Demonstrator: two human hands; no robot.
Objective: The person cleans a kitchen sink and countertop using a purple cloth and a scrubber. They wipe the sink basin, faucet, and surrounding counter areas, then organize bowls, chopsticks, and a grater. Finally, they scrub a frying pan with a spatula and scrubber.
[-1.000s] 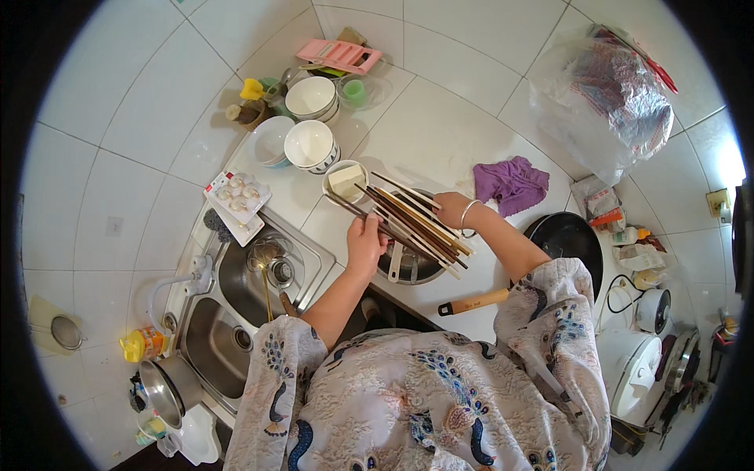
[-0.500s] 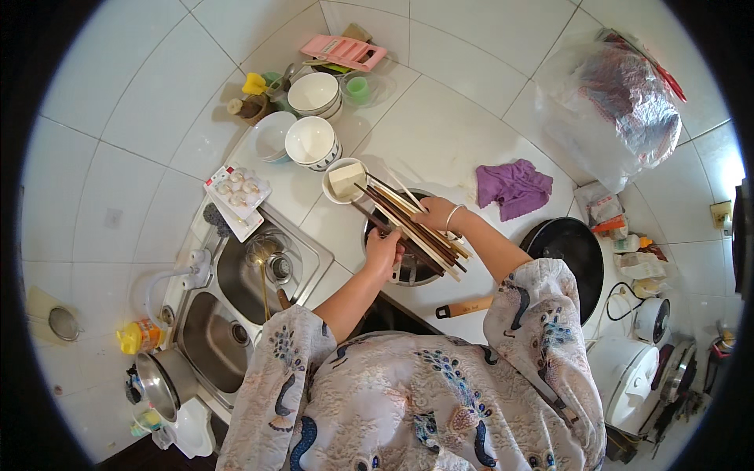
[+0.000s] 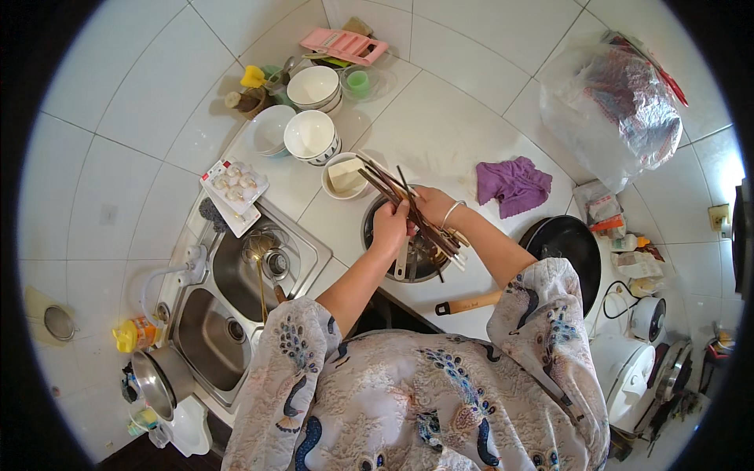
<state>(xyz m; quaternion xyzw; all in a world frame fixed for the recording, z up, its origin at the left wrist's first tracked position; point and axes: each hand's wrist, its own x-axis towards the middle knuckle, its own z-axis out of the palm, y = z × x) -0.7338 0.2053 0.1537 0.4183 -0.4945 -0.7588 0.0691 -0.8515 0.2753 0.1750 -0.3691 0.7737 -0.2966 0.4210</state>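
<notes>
Over the round metal bowl (image 3: 374,218), I had the splayed chopsticks (image 3: 431,233): left hand (image 3: 390,228) wrapped around them, right hand (image 3: 432,207) closed on them too, fingertips partly hidden. White bowl (image 3: 343,196) sat nearby.

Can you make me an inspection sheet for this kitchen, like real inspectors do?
Surface: white counter, seams visible.
Things in hand: chopsticks in an uneven bundle, one dark stick crossing the others, above a round metal container.
Clutter: purple cloth, stacked bowls, black pan.
Left grip: closed around the chopsticks.
Right grip: at the bundle; fingers partly hidden.
Cables: curved black cord at right.
Surroundings: double sink at left; white tiled wall behind.
</notes>
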